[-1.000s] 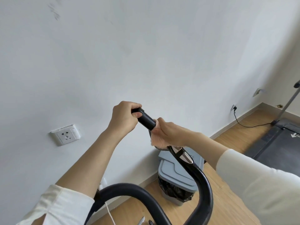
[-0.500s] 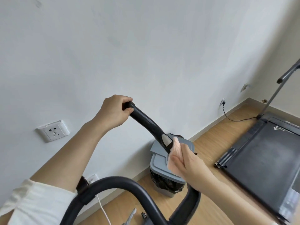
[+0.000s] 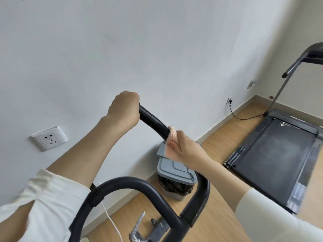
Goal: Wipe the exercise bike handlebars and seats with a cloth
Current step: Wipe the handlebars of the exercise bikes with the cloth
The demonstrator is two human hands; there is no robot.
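The pink cloth (image 3: 169, 151) sits partway down the black handlebar (image 3: 153, 121), gripped around it by the right hand (image 3: 185, 147), while the left hand (image 3: 125, 109) clasps the bar's tip, above a grey bin (image 3: 174, 172) near a treadmill (image 3: 276, 154).

I'm gripping the smooth, faintly glossy handlebar (image 3: 153, 120) in my left hand (image 3: 124, 109), pressing soft, fuzzy cloth (image 3: 168, 151) on it with my right hand (image 3: 185, 147).

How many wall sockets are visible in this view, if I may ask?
3. A white socket left of the left forearm; a plugged-in socket low on the wall; a third socket near the corner, by the treadmill. Others may be hidden.
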